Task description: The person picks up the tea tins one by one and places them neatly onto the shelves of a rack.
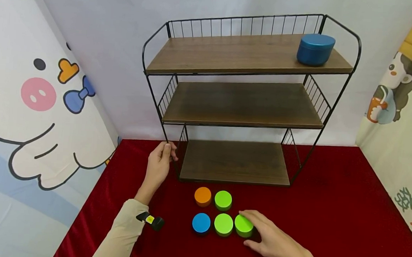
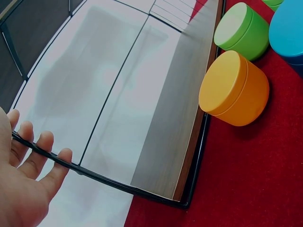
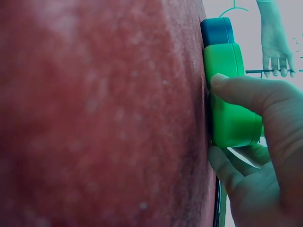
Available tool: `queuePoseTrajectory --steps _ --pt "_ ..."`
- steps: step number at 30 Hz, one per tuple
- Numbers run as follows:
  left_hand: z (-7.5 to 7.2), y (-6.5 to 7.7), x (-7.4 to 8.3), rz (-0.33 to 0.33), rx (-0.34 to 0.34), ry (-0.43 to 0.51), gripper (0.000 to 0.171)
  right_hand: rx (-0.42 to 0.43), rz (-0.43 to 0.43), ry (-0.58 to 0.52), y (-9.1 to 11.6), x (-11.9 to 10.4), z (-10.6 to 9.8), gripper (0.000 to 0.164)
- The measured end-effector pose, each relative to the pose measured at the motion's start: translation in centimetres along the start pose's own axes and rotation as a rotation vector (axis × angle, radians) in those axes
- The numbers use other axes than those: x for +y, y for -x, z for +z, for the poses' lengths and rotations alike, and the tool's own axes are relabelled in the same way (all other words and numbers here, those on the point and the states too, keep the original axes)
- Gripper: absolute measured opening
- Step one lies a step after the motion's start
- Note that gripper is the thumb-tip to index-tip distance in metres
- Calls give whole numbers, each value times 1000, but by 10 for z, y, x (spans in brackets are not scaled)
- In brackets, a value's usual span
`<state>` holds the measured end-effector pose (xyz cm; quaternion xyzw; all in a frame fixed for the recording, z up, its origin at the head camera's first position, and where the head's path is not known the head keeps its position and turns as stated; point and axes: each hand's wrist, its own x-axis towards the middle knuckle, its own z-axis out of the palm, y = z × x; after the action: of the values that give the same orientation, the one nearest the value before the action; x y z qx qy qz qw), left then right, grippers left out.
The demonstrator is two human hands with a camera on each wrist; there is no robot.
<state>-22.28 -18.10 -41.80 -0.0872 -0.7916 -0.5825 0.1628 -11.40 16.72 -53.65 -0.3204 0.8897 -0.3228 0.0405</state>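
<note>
While the left hand [image 1: 159, 157] has its fingers curled around the black side post [image 2: 106, 180] of the three-tier rack [image 1: 243, 103], it's the right hand [image 1: 273, 240] that's busy down in front! Thumb and fingers are bent round the rightmost green tub [image 1: 244, 224], one on either side of it, with a gap left towards the palm; how firm that hold is, I can't tell. And the tub itself? Right end of the front row, low over the red surface [image 1: 329, 191], though whether its base is touching, I can't say. Just beside it comes the middle green tub [image 1: 223, 224], then the blue tub [image 1: 201, 222] completing the row. Behind them, nearer the rack, it's the orange tub [image 1: 203, 196] on the left and the back green tub [image 1: 223, 200] alongside. Up top, at the right end of the highest shelf, sits a big blue box [image 1: 315, 50], lid on!
</note>
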Motion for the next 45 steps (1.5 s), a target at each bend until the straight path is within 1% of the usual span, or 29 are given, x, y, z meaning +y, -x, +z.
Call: queuePoseTrajectory --steps 5,10,15,25,28,31,36,45 --pt "0 1 -2 -3 0 3 32 -2 -2 1 -2 -2 1 67" --pt "-1 1 -2 -2 1 1 32 1 -23 -11 -3 -1 2 64" --pt "-2 0 -1 1 5 3 32 -7 -40 -7 -3 0 1 64" --pt "-2 -2 0 7 -4 -3 32 -70 21 -9 -7 -2 -4 67" --pt "-2 -3 0 10 -6 5 32 -74 23 -12 -9 -2 -6 66" --pt "-2 -5 0 12 -10 13 31 -64 13 -24 -9 -2 -8 66" --pt "-2 -4 0 13 -11 9 32 -23 -16 -60 -9 0 -9 65" --pt "-1 -2 -1 6 -18 10 33 43 -60 -34 -6 2 -12 67"
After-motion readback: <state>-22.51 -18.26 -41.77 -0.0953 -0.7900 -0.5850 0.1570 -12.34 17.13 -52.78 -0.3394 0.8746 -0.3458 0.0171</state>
